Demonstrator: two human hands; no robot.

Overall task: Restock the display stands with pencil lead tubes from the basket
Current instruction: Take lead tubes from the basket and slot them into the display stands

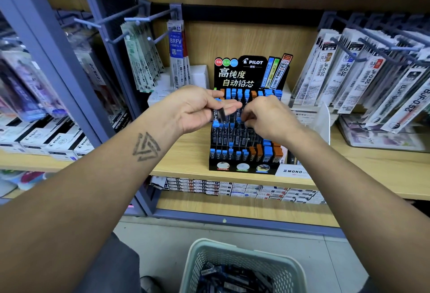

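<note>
Head view looks down at both forearms reaching toward a black tiered display stand (244, 148) on a wooden shelf (186, 160). Its rows hold upright pencil lead tubes (235, 93) with blue and orange caps; the middle tiers show several bare slots. The left hand (197, 108) is turned palm up in front of the stand's upper rows, fingers loosely extended, with a dark lead tube (221, 114) lying across them under the thumb. The right hand (267, 118) hovers just beside it, its back to the camera and its fingers curled downward over the middle tier; motion blur hides the tips, so I cannot tell whether they pinch anything. Below, on the floor, a pale green perforated basket (290, 267) holds a heap of more tubes. Hanging refill packs (349, 71) flank the stand on pegs at either side.
</note>
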